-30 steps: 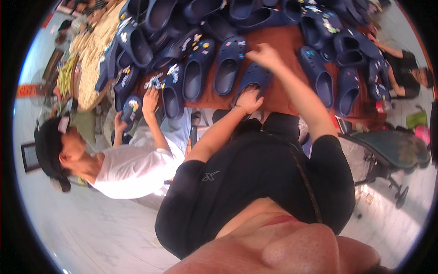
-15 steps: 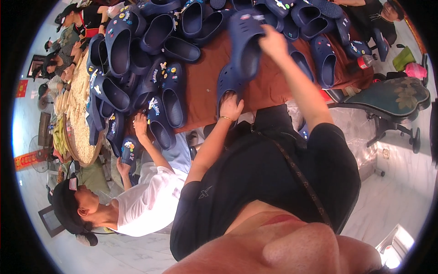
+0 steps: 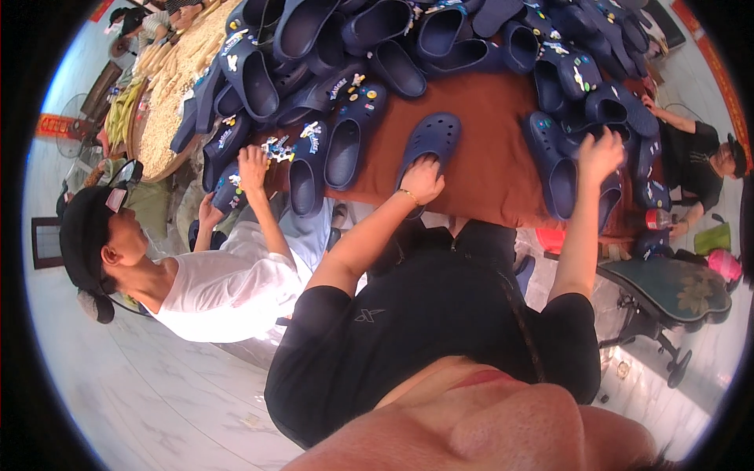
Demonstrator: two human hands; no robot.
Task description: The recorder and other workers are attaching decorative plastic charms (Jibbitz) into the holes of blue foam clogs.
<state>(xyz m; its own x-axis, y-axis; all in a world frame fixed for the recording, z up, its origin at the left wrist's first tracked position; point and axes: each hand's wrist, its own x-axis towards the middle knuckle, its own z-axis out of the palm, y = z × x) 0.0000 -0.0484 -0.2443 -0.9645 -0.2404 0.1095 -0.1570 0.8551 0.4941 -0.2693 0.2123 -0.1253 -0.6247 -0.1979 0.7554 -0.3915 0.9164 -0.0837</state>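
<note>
A plain navy clog (image 3: 437, 135) with holes in its toe lies on the brown cloth in front of me, toe pointing away. My left hand (image 3: 422, 182) is in its foot opening, gripping it; the fingertips are hidden inside. Off to the right, my right hand (image 3: 601, 155) is above other navy clogs, fingers apart and slightly bent, with nothing seen in it. Beside that hand stands a navy clog (image 3: 550, 161) with small charms, its heel toward me. Part of another clog (image 3: 609, 200) shows just below my right wrist.
Heaped navy clogs (image 3: 377, 27), many with charms, cover the table's far side on a brown cloth (image 3: 479, 118). At left, a co-worker in a white shirt (image 3: 236, 290) handles a charmed clog (image 3: 228, 188). A chair (image 3: 667, 286) and a bottle (image 3: 657, 219) are at right.
My right hand has let go of the clog it held up and moved right, over the clogs there. My left hand stays in its clog. The whole view has shifted.
</note>
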